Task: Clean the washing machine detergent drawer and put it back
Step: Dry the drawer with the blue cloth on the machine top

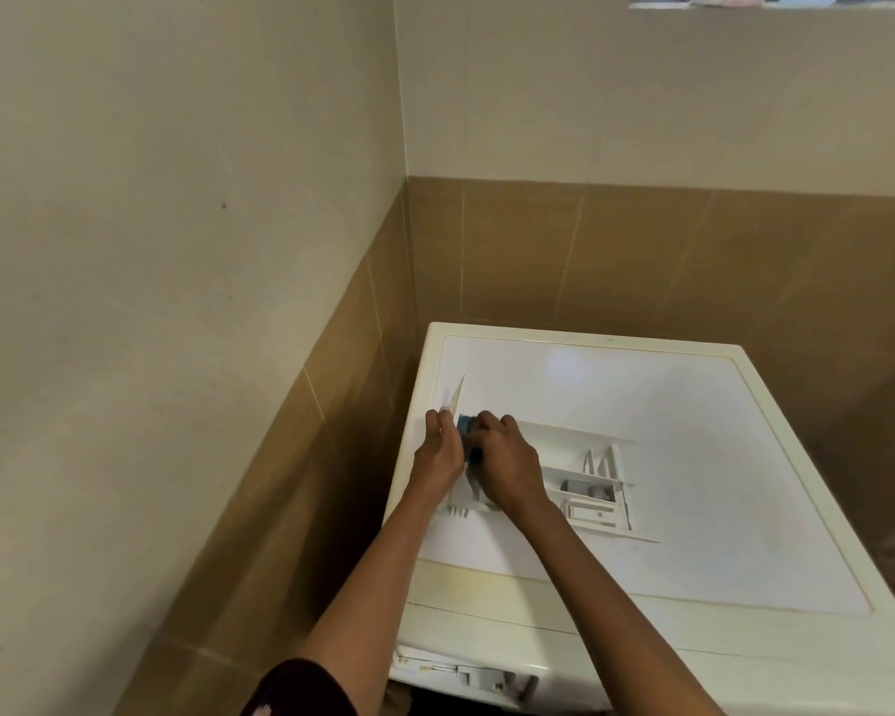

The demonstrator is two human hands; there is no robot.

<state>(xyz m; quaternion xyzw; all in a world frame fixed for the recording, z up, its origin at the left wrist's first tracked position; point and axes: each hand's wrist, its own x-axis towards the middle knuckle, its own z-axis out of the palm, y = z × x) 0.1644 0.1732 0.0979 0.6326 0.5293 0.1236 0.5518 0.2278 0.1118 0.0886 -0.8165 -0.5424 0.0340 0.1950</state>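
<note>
A white washing machine top (693, 457) fills a corner where 2 cream walls (177, 250) meet above brown tiles (616, 250). The white detergent drawer (598, 509) lies flat on that top, toward its left side, compartments up, with a grey insert (587, 489) near the right end. The left hand (440, 449) has its grip clamped on the drawer's left end; the right hand (507, 462) grips a blue pad (465, 425) — perhaps a sponge — against it.

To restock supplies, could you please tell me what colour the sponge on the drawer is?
The sponge is blue; the head view shows it.
</note>
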